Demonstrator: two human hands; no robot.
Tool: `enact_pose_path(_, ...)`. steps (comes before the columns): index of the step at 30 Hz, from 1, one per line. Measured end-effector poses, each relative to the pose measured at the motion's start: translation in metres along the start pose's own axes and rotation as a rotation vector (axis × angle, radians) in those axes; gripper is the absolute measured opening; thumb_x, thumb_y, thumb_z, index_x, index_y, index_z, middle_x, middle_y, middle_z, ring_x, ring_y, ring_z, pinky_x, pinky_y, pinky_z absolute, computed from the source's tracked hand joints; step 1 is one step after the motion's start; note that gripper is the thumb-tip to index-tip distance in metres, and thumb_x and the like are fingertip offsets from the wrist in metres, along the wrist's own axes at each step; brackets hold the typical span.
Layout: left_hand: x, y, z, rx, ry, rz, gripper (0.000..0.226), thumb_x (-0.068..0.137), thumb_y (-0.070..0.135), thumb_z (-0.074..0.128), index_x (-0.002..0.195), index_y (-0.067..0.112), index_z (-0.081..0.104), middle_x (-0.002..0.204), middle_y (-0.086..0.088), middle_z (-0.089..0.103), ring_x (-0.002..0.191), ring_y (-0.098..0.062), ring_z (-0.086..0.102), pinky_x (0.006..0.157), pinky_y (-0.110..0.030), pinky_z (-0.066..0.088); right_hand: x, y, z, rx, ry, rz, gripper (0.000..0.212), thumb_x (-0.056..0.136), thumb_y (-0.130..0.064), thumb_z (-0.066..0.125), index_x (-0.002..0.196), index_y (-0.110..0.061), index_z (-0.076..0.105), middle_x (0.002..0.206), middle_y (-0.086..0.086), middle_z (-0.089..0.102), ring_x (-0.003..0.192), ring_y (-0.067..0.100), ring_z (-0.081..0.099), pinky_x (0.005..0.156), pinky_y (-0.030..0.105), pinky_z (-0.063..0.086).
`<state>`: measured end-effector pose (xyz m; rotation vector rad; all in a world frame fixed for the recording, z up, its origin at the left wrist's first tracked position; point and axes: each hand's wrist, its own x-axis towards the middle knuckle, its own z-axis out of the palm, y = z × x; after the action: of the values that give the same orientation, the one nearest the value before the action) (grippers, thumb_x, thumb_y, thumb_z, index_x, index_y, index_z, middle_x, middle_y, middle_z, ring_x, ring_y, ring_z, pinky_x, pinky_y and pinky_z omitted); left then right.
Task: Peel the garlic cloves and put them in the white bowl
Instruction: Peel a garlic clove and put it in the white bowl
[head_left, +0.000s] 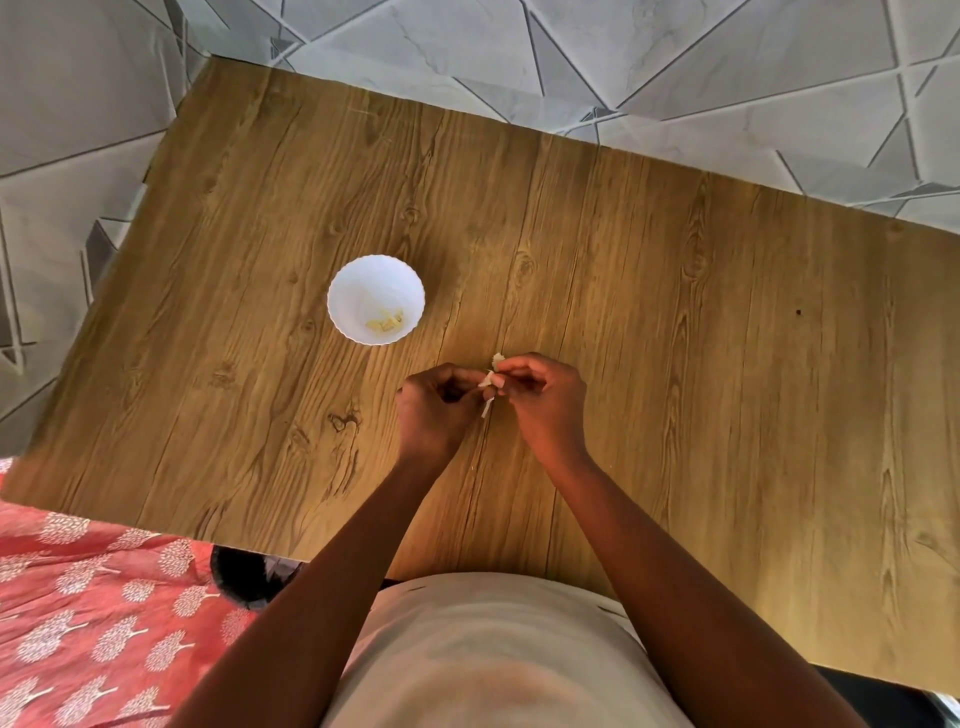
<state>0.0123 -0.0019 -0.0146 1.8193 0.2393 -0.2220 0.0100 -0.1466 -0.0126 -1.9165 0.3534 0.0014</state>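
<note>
A white bowl (375, 280) with a scalloped rim stands on the wooden table (675, 322), left of centre, and holds a few pale peeled garlic cloves (385, 320). In front of the bowl and to its right, my left hand (434, 408) and my right hand (543, 397) meet above the table. Both pinch a small garlic clove (491, 379) between their fingertips. Papery white skin sticks up from it and a strip hangs down below. Most of the clove is hidden by my fingers.
The table's near edge runs just in front of my torso. A red patterned cloth (93, 623) lies at the lower left, below the table. Grey tiled floor surrounds the table at the back and left.
</note>
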Motion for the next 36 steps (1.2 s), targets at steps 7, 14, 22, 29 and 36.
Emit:
enact_pose_path(7, 0.004, -0.003, 0.000, -0.082, 0.007, -0.050, 0.008, 0.086, 0.009, 0.081, 0.091, 0.015, 0.080, 0.082, 0.000, 0.078, 0.079, -0.021, 0.076, 0.079, -0.052, 0.063, -0.001, 0.000, -0.002, 0.028, -0.045, -0.019, 0.017, 0.090, -0.007, 0.073, 0.100, -0.018, 0.079, 0.095, -0.007, 0.077, 0.093, 0.010, 0.073, 0.083, 0.047, 0.061)
enact_pose_path(14, 0.001, 0.003, 0.002, 0.074, 0.109, 0.074, 0.008, 0.088, 0.012, 0.077, 0.095, 0.014, 0.079, 0.085, 0.007, 0.077, 0.079, -0.006, 0.072, 0.076, -0.033, 0.061, -0.003, -0.003, -0.007, -0.036, 0.013, -0.084, 0.016, 0.091, -0.006, 0.070, 0.104, -0.013, 0.077, 0.098, -0.005, 0.075, 0.092, 0.006, 0.071, 0.082, 0.027, 0.059)
enact_pose_path(22, -0.005, -0.015, 0.011, 0.349, 0.101, 0.294, 0.019, 0.087, 0.012, 0.080, 0.106, 0.011, 0.081, 0.102, -0.001, 0.059, 0.087, -0.015, 0.064, 0.073, -0.037, 0.059, -0.009, 0.005, -0.023, -0.120, 0.045, -0.076, 0.016, 0.076, -0.003, 0.083, 0.088, -0.013, 0.079, 0.082, -0.006, 0.073, 0.076, 0.004, 0.070, 0.073, 0.022, 0.059)
enact_pose_path(29, -0.016, -0.012, 0.007, 0.334, 0.182, 0.371, 0.016, 0.089, 0.009, 0.078, 0.105, 0.008, 0.080, 0.101, -0.003, 0.058, 0.088, -0.020, 0.061, 0.067, -0.037, 0.056, -0.016, 0.004, -0.030, -0.008, -0.017, -0.051, 0.022, 0.081, 0.001, 0.079, 0.101, -0.008, 0.077, 0.090, -0.001, 0.076, 0.080, 0.008, 0.074, 0.078, 0.028, 0.061)
enact_pose_path(36, -0.037, -0.001, 0.011, 0.145, 0.060, 0.177, 0.012, 0.091, 0.016, 0.077, 0.103, 0.014, 0.080, 0.092, 0.007, 0.078, 0.079, -0.008, 0.073, 0.073, -0.036, 0.062, -0.031, 0.005, -0.040, 0.067, -0.082, -0.119, 0.030, 0.080, -0.003, 0.083, 0.107, -0.007, 0.072, 0.089, -0.001, 0.077, 0.085, 0.011, 0.075, 0.079, 0.036, 0.062)
